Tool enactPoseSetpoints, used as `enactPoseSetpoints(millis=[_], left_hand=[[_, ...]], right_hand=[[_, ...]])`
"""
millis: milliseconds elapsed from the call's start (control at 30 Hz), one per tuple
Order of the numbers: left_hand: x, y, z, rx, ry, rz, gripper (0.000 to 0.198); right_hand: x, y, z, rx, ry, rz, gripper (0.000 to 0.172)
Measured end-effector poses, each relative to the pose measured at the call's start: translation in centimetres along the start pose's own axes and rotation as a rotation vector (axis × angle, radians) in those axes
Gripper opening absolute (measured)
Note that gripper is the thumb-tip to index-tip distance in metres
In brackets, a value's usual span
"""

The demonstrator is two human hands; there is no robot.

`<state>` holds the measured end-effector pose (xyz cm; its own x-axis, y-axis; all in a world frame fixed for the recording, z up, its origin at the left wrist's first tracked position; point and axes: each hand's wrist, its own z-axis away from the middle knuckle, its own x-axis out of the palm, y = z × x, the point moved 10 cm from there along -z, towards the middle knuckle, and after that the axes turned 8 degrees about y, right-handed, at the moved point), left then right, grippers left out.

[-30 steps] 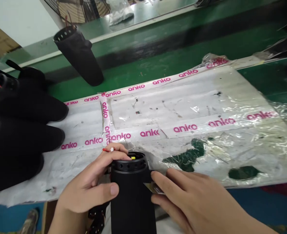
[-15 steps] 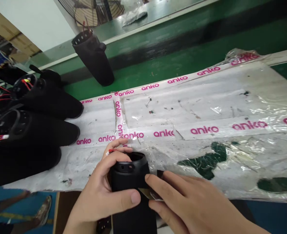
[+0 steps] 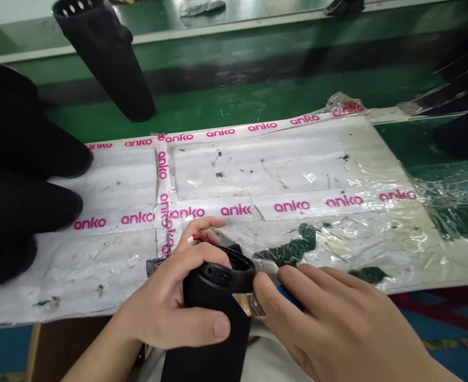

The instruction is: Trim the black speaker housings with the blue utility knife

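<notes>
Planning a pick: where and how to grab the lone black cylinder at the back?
Likely around mid-body, from the front right: it's long and smooth there, below the side bump and holed rim; other dark cylinders crowd the left.

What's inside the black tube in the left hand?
The black tube looks dark inside. The left hand reaches over its opening and covers part of it; anything deeper can't be seen.

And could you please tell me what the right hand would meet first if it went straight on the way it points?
Most likely the black cylinder in the left hand: the right hand points leftward at its side, with the blade leading; whether that touches is hard to tell.
</notes>
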<state>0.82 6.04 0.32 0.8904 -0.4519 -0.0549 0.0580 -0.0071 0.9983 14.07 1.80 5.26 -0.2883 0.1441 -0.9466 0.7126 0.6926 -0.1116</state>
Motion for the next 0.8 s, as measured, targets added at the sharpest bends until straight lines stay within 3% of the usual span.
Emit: enactPoseSetpoints(millis=[233, 467, 667, 800], left_hand=[[-0.5, -0.3, 0.0, -0.013, 0.053, -0.016, 0.040], [-0.4, 0.8, 0.4, 0.002, 0.057, -0.131, 0.037], [0.3, 1.7, 0.6, 0.093, 0.044, -0.149, 0.041], [0.8, 2.4, 0.0, 0.119, 0.073, -0.211, 0.037]], right_hand=[[0.3, 0.0, -0.3, -0.002, 0.030, -0.026, 0.024], [0.7, -0.2, -0.2, 0.015, 0.043, 0.021, 0.020], [1.1, -0.4, 0.0, 0.011, 0.034, 0.063, 0.030], [1.2, -0.4, 0.1, 0.013, -0.089, 0.059, 0.048]])
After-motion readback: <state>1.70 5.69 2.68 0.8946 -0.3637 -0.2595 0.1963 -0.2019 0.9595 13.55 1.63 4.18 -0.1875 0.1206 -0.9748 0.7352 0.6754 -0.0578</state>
